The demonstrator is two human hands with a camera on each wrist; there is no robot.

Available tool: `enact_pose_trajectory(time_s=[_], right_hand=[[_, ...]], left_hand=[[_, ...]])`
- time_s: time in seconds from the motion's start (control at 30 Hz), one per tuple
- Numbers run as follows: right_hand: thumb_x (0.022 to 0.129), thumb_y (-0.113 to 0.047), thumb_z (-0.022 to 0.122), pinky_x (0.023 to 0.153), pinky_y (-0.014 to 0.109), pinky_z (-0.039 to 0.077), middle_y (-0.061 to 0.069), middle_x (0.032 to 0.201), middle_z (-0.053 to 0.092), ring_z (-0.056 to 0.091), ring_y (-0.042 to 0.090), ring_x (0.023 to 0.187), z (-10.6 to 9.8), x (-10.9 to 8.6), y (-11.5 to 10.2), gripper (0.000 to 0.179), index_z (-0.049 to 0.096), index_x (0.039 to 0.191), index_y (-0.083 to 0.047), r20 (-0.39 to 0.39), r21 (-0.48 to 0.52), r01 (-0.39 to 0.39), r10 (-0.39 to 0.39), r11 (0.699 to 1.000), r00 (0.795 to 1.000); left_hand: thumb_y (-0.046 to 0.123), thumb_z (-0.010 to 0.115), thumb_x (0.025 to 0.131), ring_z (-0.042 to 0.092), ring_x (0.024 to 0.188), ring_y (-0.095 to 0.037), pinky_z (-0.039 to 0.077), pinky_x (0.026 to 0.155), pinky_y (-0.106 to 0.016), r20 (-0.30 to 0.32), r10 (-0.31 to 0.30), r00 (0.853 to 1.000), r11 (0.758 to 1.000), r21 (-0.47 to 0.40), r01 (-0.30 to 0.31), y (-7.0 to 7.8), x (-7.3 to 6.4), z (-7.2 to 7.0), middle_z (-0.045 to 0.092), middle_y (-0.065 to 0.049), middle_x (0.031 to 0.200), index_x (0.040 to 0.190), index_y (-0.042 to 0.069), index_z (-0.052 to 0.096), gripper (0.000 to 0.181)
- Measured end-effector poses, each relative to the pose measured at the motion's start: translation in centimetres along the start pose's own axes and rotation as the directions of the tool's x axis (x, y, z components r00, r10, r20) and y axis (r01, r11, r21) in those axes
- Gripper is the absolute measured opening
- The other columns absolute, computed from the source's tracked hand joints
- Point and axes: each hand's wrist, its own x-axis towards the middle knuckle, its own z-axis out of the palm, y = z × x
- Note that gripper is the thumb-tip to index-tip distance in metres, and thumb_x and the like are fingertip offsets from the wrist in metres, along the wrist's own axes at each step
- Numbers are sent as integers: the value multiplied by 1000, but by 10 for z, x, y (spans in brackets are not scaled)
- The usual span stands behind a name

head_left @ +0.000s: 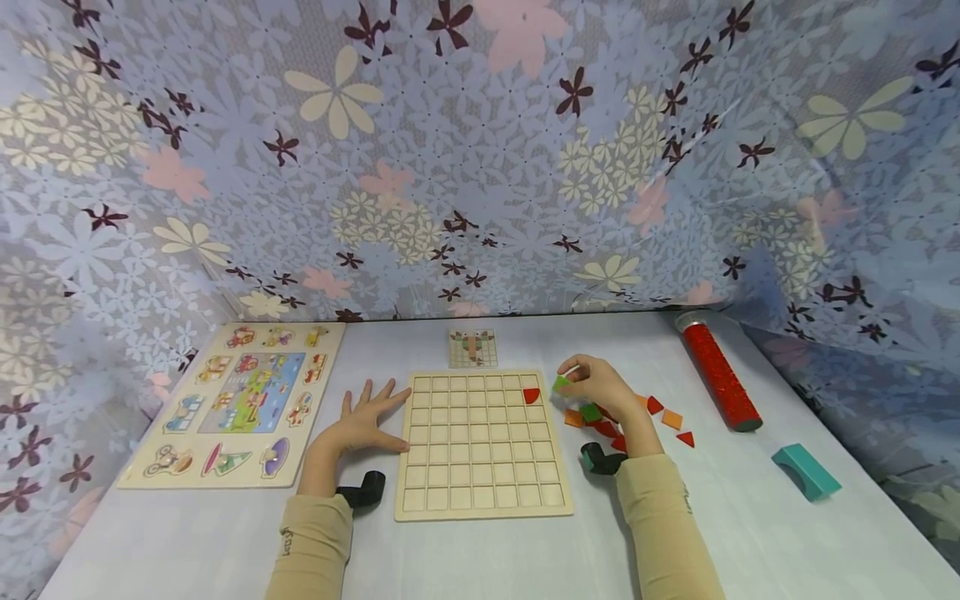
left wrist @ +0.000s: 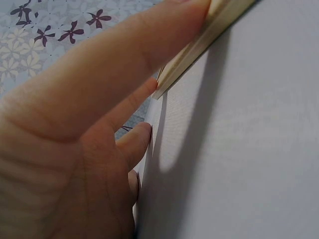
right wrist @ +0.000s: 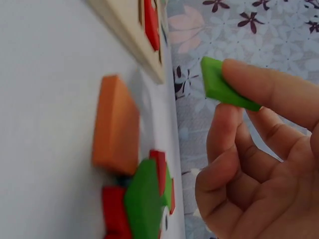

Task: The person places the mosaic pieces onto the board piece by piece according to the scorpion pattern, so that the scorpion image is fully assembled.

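Note:
My right hand (head_left: 600, 387) pinches a light green tile (right wrist: 219, 85) between thumb and fingers, just off the right edge of the wooden grid board (head_left: 480, 513). One red quarter-round piece (head_left: 531, 396) lies in a cell near the board's top right corner. With fingers spread, my left hand (head_left: 366, 423) touches the board's left edge; in the left wrist view its thumb (left wrist: 114, 59) lies along the wooden rim. Below the right hand are loose pieces, among them an orange tile (right wrist: 117, 129), a dark green tile (right wrist: 143, 201) and several red ones.
Behind the board lies a small pattern card (head_left: 473, 348). A wooden picture puzzle (head_left: 300, 333) lies at the left. On the right are a red tube (head_left: 720, 375) and a teal arched block (head_left: 806, 472). A flowered curtain (head_left: 480, 167) hangs along the table's back.

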Motion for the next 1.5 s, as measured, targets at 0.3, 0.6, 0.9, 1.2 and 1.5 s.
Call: enact_pose_trajectory(time_s=[0.3, 0.6, 0.9, 1.2, 1.5], right_hand=[[81, -16, 71, 69, 36, 45, 7, 85, 54, 52, 31, 80, 8, 3, -15, 32, 56, 105, -2, -19, 83, 12, -11, 996, 1000], [82, -15, 69, 74, 40, 50, 7, 87, 60, 58, 33, 83, 26, 11, -22, 29, 61, 103, 3, -39, 115, 80, -76, 990, 996], [83, -9, 66, 66, 29, 47, 5, 85, 61, 56, 17, 73, 44, 19, -21, 23, 64, 103, 3, 38, 115, 56, -61, 992, 997], [82, -8, 68, 62, 28, 49, 7, 84, 62, 57, 17, 74, 55, 20, -19, 14, 69, 94, -3, 8, -44, 89, -88, 995, 996], [79, -6, 70, 60, 25, 46, 5, 78, 60, 55, 16, 70, 59, 21, -19, 12, 72, 91, -5, -25, -111, 74, -77, 991, 997]], left_hand=[[37, 80, 66, -12, 136, -46, -19, 102, -62, 8, 1, 1000, 1000, -1, -1, 0, 1, 2, 9, -20, 153, 145, 12, 30, 96], [37, 80, 65, -11, 136, -46, -19, 102, -61, 4, -7, 1000, 1000, 3, 7, -1, 2, 2, 9, -19, 153, 145, 13, 31, 96], [38, 80, 65, -11, 136, -46, -19, 102, -62, -2, -6, 1000, 1000, 10, 6, -3, 2, 1, 9, -19, 153, 145, 12, 31, 97], [37, 80, 66, -12, 136, -46, -19, 102, -62, 5, -1, 1000, 1000, 2, 1, -2, 1, 0, 9, -19, 153, 145, 12, 30, 97], [37, 79, 66, -11, 136, -46, -19, 102, -62, 3, -4, 1000, 1000, 6, 4, 0, 0, 0, 9, -19, 153, 145, 13, 30, 96]])
